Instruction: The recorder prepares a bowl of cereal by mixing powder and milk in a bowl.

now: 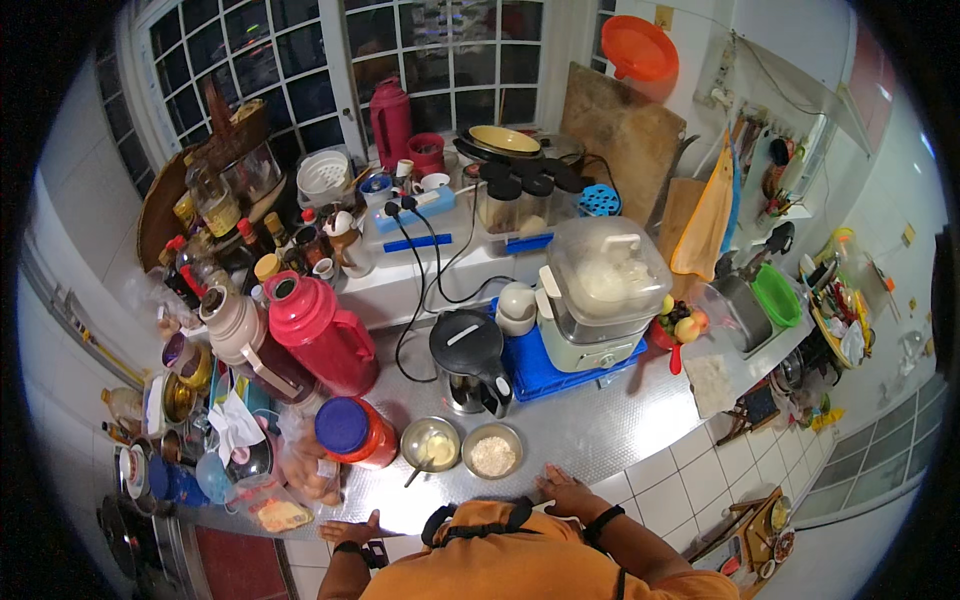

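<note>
My left hand (350,529) rests at the front edge of the metal counter (585,420) with fingers spread, holding nothing. Farther right, my right hand (562,491) lies on the same edge, also empty, its fingers apart. Between and beyond my hands stand two metal bowls: one (411,436) has a pale yellow mass and a utensil in it, the other (514,437) pale flakes. A red jar with a blue lid (342,425) is left of them. Behind the bowls is a black-lidded electric kettle (466,352). A bag of pale food (279,514) lies near my left hand.
A food steamer (600,300) with a clear lid stands on a blue tray (555,379). Two vacuum flasks, one pink (322,334) and one beige and brown (255,349), stand at left near a bag of eggs (315,476). Fruit, a sink (739,307) and a green basin (776,295) are at right.
</note>
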{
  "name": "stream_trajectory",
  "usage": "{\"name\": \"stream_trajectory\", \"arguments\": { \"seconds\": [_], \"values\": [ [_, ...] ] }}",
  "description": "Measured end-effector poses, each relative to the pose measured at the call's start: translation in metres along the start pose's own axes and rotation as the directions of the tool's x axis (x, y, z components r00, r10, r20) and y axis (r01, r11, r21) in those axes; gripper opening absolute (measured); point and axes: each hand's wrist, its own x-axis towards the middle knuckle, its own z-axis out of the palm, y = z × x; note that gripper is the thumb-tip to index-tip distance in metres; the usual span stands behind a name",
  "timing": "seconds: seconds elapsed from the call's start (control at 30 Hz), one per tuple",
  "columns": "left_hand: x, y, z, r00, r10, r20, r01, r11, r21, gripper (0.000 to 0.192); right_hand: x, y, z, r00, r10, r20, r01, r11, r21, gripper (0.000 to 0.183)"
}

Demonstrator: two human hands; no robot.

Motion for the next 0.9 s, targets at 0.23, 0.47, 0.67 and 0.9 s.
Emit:
{"name": "stream_trajectory", "arguments": {
  "seconds": [0.23,0.47,0.67,0.9],
  "values": [
    [-0.003,0.002,-0.002,1.000,0.001,0.007,-0.001,1.000,-0.017,0.146,-0.002,0.000,-0.002,1.000,-0.014,-0.001,0.014,1.000,0.019,0.080],
    [-0.012,0.006,-0.005,1.000,0.013,0.015,-0.012,0.997,-0.080,0.146,0.000,0.001,-0.001,1.000,0.000,-0.005,0.000,1.000,0.030,0.079],
    [0.002,0.002,0.003,1.000,-0.017,-0.018,0.017,1.000,-0.022,0.150,0.004,0.005,0.008,0.999,-0.020,-0.034,0.021,1.000,0.022,0.079],
    [-0.013,0.019,-0.004,0.987,0.132,-0.096,-0.123,0.988,0.096,0.123,0.010,0.013,0.018,0.997,-0.023,-0.071,0.024,1.000,0.016,0.074]
  ]
}}
